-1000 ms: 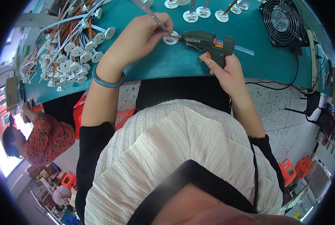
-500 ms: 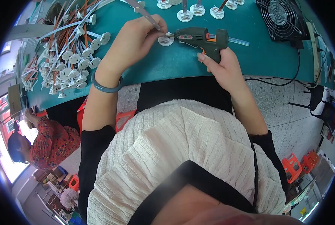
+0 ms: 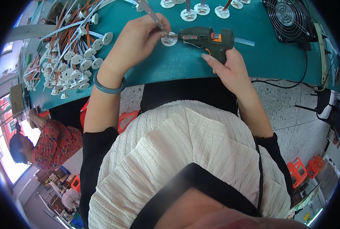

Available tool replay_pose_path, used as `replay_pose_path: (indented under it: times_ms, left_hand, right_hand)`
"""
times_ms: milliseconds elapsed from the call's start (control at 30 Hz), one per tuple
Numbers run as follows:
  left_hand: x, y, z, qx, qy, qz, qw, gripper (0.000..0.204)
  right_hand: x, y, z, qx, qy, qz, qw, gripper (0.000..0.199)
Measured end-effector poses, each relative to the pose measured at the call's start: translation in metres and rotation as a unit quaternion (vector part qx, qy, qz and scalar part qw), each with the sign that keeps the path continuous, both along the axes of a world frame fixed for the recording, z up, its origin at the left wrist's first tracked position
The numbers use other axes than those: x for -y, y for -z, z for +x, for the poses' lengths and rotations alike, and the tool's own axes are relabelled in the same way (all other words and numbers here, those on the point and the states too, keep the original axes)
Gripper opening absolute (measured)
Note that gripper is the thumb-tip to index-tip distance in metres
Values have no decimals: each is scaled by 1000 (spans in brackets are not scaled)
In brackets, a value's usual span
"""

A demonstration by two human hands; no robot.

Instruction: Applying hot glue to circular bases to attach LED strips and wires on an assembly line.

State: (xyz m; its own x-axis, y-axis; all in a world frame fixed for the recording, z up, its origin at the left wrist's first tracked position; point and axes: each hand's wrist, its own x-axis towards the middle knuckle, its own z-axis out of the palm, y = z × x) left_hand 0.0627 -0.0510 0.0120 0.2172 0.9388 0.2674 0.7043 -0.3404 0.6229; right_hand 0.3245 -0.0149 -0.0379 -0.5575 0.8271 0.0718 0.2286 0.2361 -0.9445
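My right hand (image 3: 228, 68) is wrapped around the grip of a dark green hot glue gun (image 3: 204, 37), with a clear glue stick (image 3: 244, 42) jutting from its back end. The gun's nozzle points left, at a small round white disc (image 3: 169, 40) on the table. Between the fingers of my left hand (image 3: 144, 36) a flat grey strip with small dots (image 3: 153, 16) is pinched. The strip slants down to the disc, its lower end close to the nozzle. Whether the nozzle touches the strip or the disc cannot be made out.
A large heap of white discs on strips and wires (image 3: 74, 61) covers the left of the green table (image 3: 276, 66). Several discs with upright strips (image 3: 188, 14) stand at the far side. A black fan (image 3: 290, 19) sits far right, its cable trailing down. Another person (image 3: 55, 143) sits at left.
The hands, strip and glue gun keep nearly the same place over the disc. The whole view has shifted very slightly.
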Motion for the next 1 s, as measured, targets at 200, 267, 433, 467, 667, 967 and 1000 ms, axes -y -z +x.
replay_pose_path:
  times_ms: [200,267,433,467,667,967,1000]
  left_hand:
    - [1,0,-2,-2,4,10,1000,11]
    - [1,0,-1,3,-1,6,1000,11]
    - [2,2,0,7,1,13,1000,11]
    - [2,2,0,12,-2,10,1000,11]
    - [4,2,0,17,-5,12,1000,11]
    - [4,4,1,19,-24,14,999,13]
    - [5,5,2,18,-23,18,999,13]
  right_hand:
    - [1,-4,0,12,-2,20,1000,26]
    - [2,-3,1,19,2,23,1000,26]
    - [4,-3,2,18,0,29,999,26]
    - [5,-6,3,27,1,33,999,25]
    - [9,-7,2,20,3,80,997,24]
    - [10,-5,3,22,-17,29,999,19]
    - [9,-7,6,21,-37,-22,999,19]
